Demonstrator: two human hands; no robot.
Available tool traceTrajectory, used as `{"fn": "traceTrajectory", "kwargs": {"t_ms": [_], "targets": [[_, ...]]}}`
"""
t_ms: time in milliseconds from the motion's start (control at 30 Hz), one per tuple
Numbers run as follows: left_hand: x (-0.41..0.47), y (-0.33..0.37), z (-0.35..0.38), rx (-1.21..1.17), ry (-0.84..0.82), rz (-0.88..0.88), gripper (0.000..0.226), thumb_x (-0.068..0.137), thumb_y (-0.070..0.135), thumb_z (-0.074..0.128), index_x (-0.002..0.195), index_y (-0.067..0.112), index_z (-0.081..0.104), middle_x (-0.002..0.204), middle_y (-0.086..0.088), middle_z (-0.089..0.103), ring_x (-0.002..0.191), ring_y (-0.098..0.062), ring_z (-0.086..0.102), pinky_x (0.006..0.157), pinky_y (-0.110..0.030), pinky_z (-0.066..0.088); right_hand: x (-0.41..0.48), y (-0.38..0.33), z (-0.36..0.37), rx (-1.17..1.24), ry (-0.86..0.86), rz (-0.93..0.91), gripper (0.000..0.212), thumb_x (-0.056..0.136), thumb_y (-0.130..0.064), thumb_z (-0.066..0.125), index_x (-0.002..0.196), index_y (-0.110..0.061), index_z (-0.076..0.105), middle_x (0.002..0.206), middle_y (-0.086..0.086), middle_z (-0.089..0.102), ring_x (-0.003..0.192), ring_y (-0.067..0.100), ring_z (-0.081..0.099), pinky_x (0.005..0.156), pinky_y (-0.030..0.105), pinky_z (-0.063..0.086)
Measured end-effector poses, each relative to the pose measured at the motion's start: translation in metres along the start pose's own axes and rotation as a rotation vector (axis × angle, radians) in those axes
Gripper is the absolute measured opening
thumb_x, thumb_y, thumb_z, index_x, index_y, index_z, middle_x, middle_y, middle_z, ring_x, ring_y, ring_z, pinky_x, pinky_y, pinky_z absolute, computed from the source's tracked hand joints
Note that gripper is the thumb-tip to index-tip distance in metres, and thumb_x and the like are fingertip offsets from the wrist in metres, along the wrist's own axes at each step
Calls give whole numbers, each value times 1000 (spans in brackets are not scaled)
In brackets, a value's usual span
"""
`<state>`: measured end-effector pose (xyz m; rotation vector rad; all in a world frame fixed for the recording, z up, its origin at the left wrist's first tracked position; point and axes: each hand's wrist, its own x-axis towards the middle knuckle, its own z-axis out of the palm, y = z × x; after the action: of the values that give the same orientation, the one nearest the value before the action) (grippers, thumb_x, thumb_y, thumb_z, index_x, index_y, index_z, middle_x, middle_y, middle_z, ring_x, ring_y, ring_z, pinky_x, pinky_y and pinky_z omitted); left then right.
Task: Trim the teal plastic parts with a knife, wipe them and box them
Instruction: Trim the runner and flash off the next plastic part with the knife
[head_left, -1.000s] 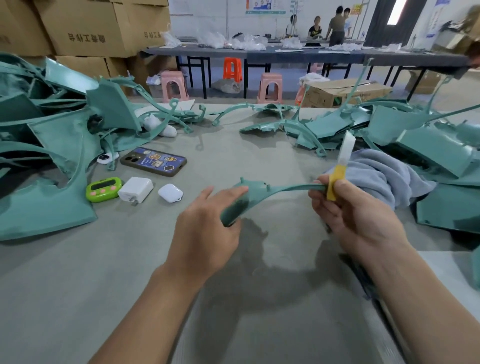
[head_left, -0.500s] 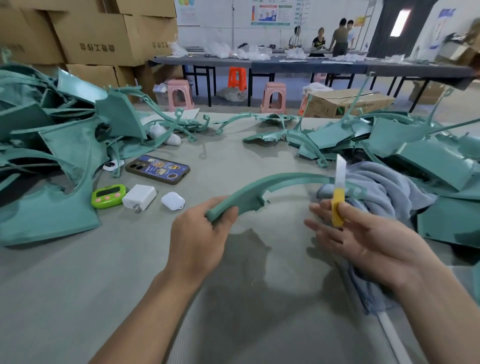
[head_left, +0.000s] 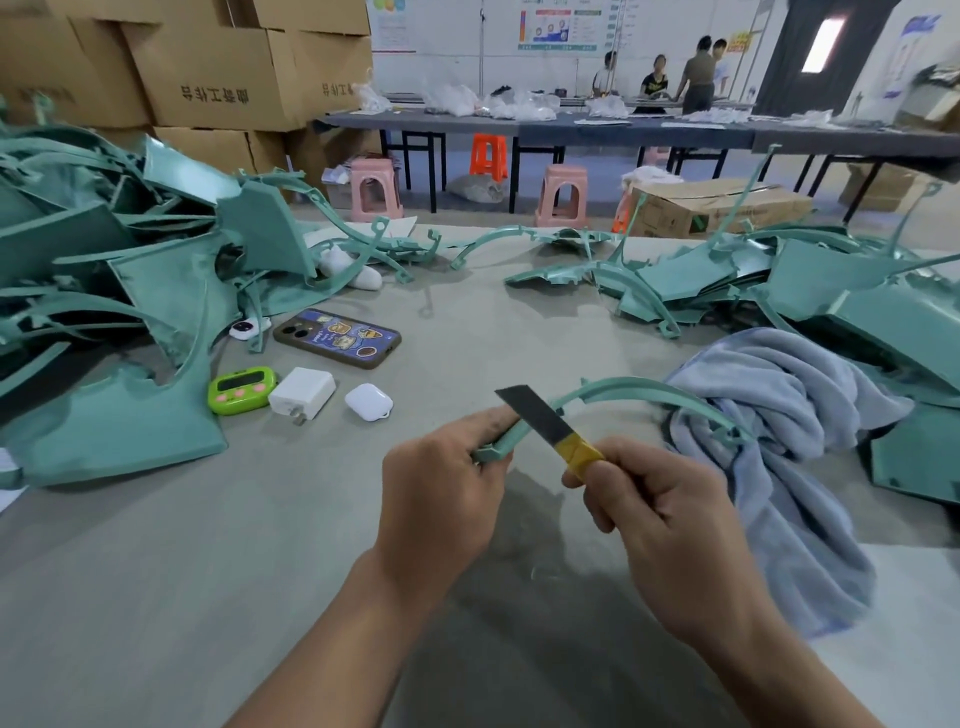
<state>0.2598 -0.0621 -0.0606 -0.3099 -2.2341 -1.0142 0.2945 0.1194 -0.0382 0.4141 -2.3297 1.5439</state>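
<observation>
My left hand (head_left: 441, 499) grips the near end of a long curved teal plastic strip (head_left: 639, 391), which arches up and right over a grey-blue towel (head_left: 779, 447). My right hand (head_left: 670, 525) holds a knife (head_left: 540, 420) by its yellow-wrapped handle. Its dark blade slants up and left and lies against the strip just beside my left fingers. Heaps of teal parts lie at the left (head_left: 119, 291) and at the right (head_left: 852, 301) of the grey table (head_left: 156, 571).
A phone (head_left: 337, 338), a green timer (head_left: 241, 389), a white charger (head_left: 302, 392) and a white earbud case (head_left: 369, 401) lie left of centre. Cardboard boxes (head_left: 208, 67) stand behind the left heap. Stools, a long table and several people are far behind.
The knife has swung from upright at the strip's right end down to its left end, blade now slanting left. My left hand shifted its grip on the strip, which tilted lower.
</observation>
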Motion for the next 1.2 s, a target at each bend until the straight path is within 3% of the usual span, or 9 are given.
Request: {"fn": "traceTrajectory", "kwargs": {"t_ms": [67, 167, 333, 500, 633, 700, 867, 1067, 1200], "targets": [[-1, -3, 2, -4, -1, -6, 36, 85, 24, 67, 119, 35, 67, 113, 20, 70, 88, -10, 72, 74, -29, 57, -2, -2, -1, 3, -44, -20, 21, 89, -39, 54, 82, -27, 69, 57, 5, 50, 51, 11, 40, 51, 38, 35], [-1, -5, 3, -41, 3, -25, 33, 85, 23, 67, 116, 30, 76, 112, 16, 74, 99, -3, 71, 84, -24, 57, -2, -2, -3, -119, -29, -41, 22, 91, -40, 57, 81, -23, 68, 56, 1, 50, 49, 7, 39, 48, 24, 31], [2, -9, 1, -29, 1, -39, 32, 85, 23, 65, 114, 29, 77, 115, 22, 71, 105, 5, 67, 90, -12, 51, 16, 10, -25, -382, 351, 99, 28, 96, -17, 61, 69, -19, 62, 62, -9, 59, 57, 13, 50, 51, 22, 35], [0, -7, 4, 35, -25, 6, 30, 85, 20, 67, 111, 33, 72, 108, 20, 70, 82, -9, 69, 71, -21, 55, -2, -3, -11, -260, 35, -60, 26, 92, -38, 56, 81, -17, 66, 57, -2, 51, 48, 7, 41, 45, 18, 30], [2, -12, 2, 42, -17, -14, 29, 86, 24, 65, 111, 32, 77, 128, 36, 47, 90, -8, 64, 69, 4, 36, 12, 11, -27, -463, 210, 62, 24, 96, -22, 62, 73, -16, 65, 53, -5, 53, 51, 16, 46, 47, 27, 34], [2, -15, 3, 30, -36, -27, 28, 87, 28, 62, 111, 33, 77, 123, 39, 47, 86, -10, 64, 65, 0, 37, 13, 14, -33, -475, 252, 75, 22, 96, -19, 62, 75, -16, 66, 56, -3, 54, 53, 19, 47, 50, 32, 37], [2, -18, 6, 15, -29, -32, 26, 86, 27, 65, 109, 30, 77, 118, 38, 48, 82, -9, 63, 64, 6, 32, 0, 1, -6, -309, 35, -30, 21, 93, -33, 54, 82, -19, 66, 61, -2, 53, 49, 8, 42, 46, 17, 30], [1, -21, 4, -44, -45, -34, 34, 87, 31, 62, 119, 41, 67, 107, 46, 53, 84, 5, 64, 66, 2, 38, 25, 23, -40, -569, 366, 292, 37, 99, -18, 57, 64, -7, 54, 53, -1, 51, 62, 32, 46, 62, 40, 30], [1, -17, 5, -46, -41, -16, 45, 87, 31, 62, 128, 48, 54, 105, 46, 53, 79, 9, 61, 65, 2, 37, 14, 11, -26, -337, 243, 100, 23, 98, -25, 59, 79, -16, 70, 55, -4, 55, 53, 14, 47, 54, 29, 35]]}}
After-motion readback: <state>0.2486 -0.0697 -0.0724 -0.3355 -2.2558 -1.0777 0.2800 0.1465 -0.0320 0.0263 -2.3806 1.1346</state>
